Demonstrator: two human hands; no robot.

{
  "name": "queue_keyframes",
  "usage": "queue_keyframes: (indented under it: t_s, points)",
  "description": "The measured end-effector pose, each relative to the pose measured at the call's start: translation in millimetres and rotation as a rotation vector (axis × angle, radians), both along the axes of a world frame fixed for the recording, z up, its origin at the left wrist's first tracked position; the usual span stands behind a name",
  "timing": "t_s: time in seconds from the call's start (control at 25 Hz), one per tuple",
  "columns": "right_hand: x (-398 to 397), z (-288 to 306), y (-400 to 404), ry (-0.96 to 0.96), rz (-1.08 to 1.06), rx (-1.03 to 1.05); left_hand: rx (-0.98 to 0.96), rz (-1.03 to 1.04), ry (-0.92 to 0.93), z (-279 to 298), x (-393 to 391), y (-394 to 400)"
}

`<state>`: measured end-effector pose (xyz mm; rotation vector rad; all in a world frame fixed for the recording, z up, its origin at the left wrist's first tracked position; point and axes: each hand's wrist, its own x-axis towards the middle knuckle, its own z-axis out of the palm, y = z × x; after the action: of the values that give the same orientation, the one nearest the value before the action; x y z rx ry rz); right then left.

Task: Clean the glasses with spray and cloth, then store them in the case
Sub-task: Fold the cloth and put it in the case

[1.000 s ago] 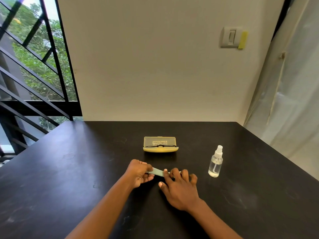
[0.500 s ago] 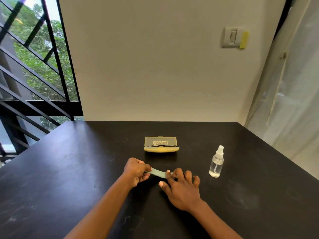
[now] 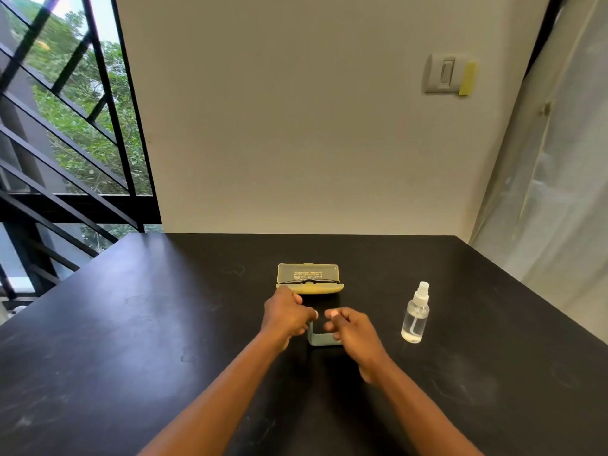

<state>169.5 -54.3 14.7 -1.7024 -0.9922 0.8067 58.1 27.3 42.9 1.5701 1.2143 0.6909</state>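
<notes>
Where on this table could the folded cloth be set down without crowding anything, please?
Bare tabletop lies left of the left hand, and also right of the spray bottle. It is crowded between the open case, both hands and the cloth.

This looks like a plain room in a home or small office, upstairs or beside a stairway. A bare black table stands pushed against an unadorned cream wall. Above the table, to the right, the wall carries a light switch with a yellow note stuck just beside it. Left of the table, a tall window shows dark metal stair rails and green trees outside. Right of the table hangs a pale curtain.
</notes>
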Motion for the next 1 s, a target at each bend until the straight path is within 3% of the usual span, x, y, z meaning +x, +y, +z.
queue_keyframes:
  t_s: [0.04, 0.12, 0.32, 0.44, 0.56, 0.68, 1.0]
  points:
    - [5, 7, 1, 0.177, 0.000, 0.009, 0.033, -0.025, 0.020, 0, 5, -2]
    - [14, 17, 3, 0.340, 0.047, -0.003, 0.081, -0.058, 0.059, 0, 13, -5]
    - [25, 13, 9, 0.371, 0.041, -0.051, 0.046, -0.108, 0.036, -2, 21, -8]
    - [29, 5, 12, 0.290, -0.045, -0.108, 0.110, -0.128, 0.073, -9, 13, -6]
    - [30, -2, 15, 0.217, -0.094, -0.141, 0.268, -0.184, 0.237, -21, 4, -2]
    - [30, -3, 15, 0.160, -0.136, -0.156, 0.300, -0.307, 0.351, -31, -1, 0]
    - [31, -5, 13, 0.025, -0.174, -0.215, 0.310, -0.326, 0.379, -42, 1, 1]
